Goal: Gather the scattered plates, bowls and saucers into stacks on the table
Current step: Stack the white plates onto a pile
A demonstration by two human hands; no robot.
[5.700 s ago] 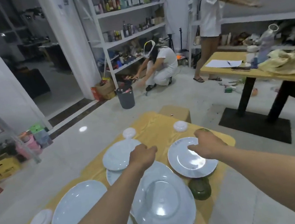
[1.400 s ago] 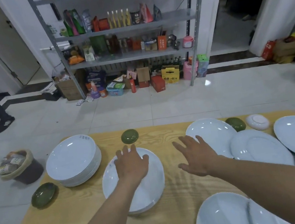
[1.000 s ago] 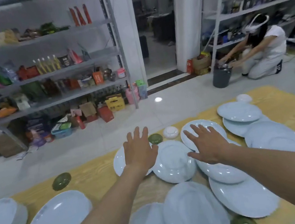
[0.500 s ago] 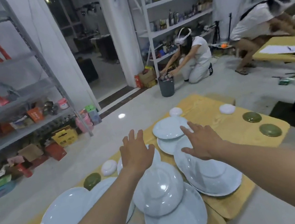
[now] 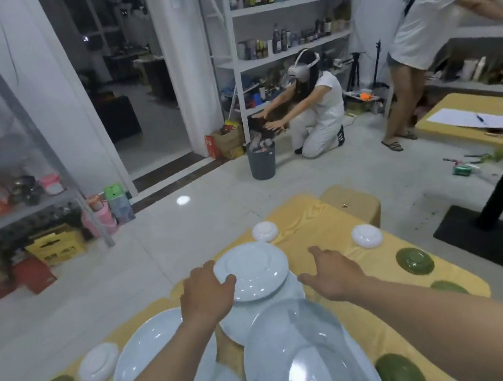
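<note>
Two hands at an upturned white plate on the table.

The upturned plate (image 5: 253,269) lies on a second white plate (image 5: 264,316) on the yellow table (image 5: 315,223). The left hand (image 5: 206,294) touches its left rim, fingers (image 5: 205,269) loosely extended, thumb on the plate. The right hand (image 5: 330,272) hovers just right of it, fingers spread and holding nothing. Beyond the upturned plate sits a small white saucer (image 5: 264,231); farther right, a green saucer (image 5: 415,261).

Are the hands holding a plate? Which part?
Left hand rests on the top plate at its left rim; a real grip cannot be told. Right hand holds nothing.
</note>
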